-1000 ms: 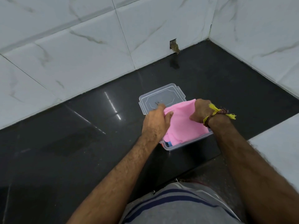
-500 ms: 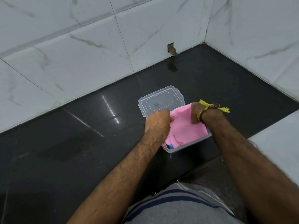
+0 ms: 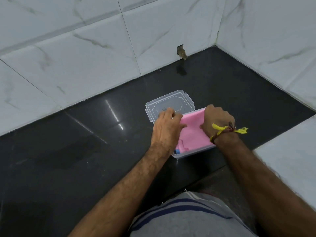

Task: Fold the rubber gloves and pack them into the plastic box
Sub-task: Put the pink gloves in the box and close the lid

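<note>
While hands [image 3: 166,129] crowd box [image 3: 191,153], lid [image 3: 169,104] behind

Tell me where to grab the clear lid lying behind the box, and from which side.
Take the clear lid by its far-right short edge, where a latch tab sticks out past the rim. It lies flat on the dark counter, so pinching a tab is probably easier than lifting the flat panel. Come from the far right: the left hand and the plastic box crowd its near edge.

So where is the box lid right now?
The lid lies flat on the black counter, just behind the plastic box, partly covered by the left hand.
</note>
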